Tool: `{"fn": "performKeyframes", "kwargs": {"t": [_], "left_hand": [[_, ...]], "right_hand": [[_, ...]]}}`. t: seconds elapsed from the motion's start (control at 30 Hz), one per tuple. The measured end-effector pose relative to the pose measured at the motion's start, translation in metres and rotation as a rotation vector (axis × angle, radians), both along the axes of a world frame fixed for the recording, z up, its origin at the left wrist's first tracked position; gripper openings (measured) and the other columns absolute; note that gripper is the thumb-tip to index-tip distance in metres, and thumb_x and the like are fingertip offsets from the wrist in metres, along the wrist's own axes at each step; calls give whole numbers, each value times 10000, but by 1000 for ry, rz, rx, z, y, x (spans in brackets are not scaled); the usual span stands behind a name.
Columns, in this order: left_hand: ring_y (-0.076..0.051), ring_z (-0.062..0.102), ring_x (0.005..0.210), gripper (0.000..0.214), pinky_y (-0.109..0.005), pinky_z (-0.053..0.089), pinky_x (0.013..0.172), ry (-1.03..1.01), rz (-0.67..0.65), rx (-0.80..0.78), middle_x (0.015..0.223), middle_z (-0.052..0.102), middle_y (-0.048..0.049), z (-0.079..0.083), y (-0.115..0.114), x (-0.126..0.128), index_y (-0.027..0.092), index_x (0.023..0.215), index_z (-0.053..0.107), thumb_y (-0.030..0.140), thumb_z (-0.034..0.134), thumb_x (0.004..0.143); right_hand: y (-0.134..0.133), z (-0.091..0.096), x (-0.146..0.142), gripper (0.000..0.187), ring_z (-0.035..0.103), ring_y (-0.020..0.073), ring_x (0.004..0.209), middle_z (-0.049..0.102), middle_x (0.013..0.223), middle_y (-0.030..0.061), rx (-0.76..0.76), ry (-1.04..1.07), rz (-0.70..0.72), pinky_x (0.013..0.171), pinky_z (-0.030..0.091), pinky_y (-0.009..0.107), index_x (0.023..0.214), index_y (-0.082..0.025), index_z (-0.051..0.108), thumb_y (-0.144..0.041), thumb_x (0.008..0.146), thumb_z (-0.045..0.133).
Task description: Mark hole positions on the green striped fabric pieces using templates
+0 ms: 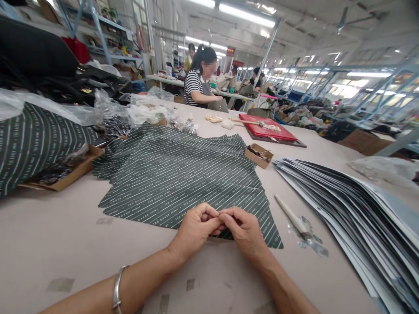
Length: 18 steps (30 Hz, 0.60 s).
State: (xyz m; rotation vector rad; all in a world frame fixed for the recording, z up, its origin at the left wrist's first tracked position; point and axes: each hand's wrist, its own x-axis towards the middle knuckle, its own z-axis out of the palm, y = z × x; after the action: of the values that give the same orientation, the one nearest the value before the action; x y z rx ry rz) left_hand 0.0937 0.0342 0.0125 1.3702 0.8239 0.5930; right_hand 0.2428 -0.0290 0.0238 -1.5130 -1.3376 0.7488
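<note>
My left hand (198,226) and my right hand (244,229) meet with fingertips pinched together over the near edge of a spread pile of dark green striped, printed fabric pieces (183,179). Whatever lies between the fingers is too small or hidden to make out. Both hands are closed, thumbs against forefingers. To the right of my right hand, a pale-handled brush (291,214) rests on the table among grey smears. Beyond the fabric's right corner sits a small cardboard box (259,156) with small dark parts inside.
A tall fanned stack of dark and grey sheets (353,213) takes up the right side. At left stand a cardboard tray (65,174) and more striped fabric (39,144). Red panels (270,127) lie farther back. A co-worker (199,80) works across the table (147,274).
</note>
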Motion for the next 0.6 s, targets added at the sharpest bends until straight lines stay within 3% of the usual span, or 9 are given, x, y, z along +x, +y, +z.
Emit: {"fn": "performKeyframes", "kwargs": {"t": [0.07, 0.13, 0.23, 0.3, 0.4, 0.6], "left_hand": [[-200, 702, 729, 346, -321, 572, 677, 92, -47, 118, 776, 716, -46, 4, 10, 1, 220, 856, 552, 561, 606, 833], [-221, 707, 894, 237, -370, 573, 854, 217, -67, 305, 938, 732, -59, 11, 33, -1, 223, 968, 599, 434, 595, 859], [-301, 505, 1326, 381, -481, 341, 1187, 446, -68, 594, 1349, 608, -98, 24, 86, -5, 224, 1202, 599, 266, 623, 824], [-363, 438, 1367, 472, -541, 291, 1200, 605, -130, 706, 1393, 569, -131, 28, 121, -5, 190, 1254, 600, 244, 667, 790], [-384, 505, 1272, 493, -531, 372, 1134, 795, -259, 803, 1268, 629, -135, 29, 154, -2, 173, 1228, 643, 284, 732, 756], [-332, 569, 1172, 540, -412, 473, 981, 998, -384, 900, 1201, 633, -109, 33, 169, 5, 180, 1222, 640, 384, 776, 741]], "right_hand": [[-3, -1, 5, 255, 678, 146, 726, 731, 768, 18, 32, -128, -21, 717, 516, 255, 812, -200, 730, -347, 956, 579], [-5, -3, 10, 283, 644, 127, 662, 711, 718, 4, -5, -106, -44, 666, 495, 237, 806, -196, 704, -369, 975, 557], [-3, -6, 15, 334, 607, 110, 570, 672, 658, -9, -99, 120, -82, 568, 482, 219, 819, -179, 676, -458, 968, 566], [0, -8, 19, 383, 609, 107, 551, 666, 677, -1, -123, 271, -111, 518, 485, 215, 792, -168, 665, -527, 919, 619], [6, -10, 26, 448, 594, 102, 528, 648, 681, 3, -113, 407, -183, 472, 485, 215, 759, -154, 679, -598, 809, 719], [13, -12, 38, 543, 594, 103, 534, 674, 682, 2, -136, 501, -264, 511, 511, 232, 947, -147, 735, -607, 669, 815]]}}
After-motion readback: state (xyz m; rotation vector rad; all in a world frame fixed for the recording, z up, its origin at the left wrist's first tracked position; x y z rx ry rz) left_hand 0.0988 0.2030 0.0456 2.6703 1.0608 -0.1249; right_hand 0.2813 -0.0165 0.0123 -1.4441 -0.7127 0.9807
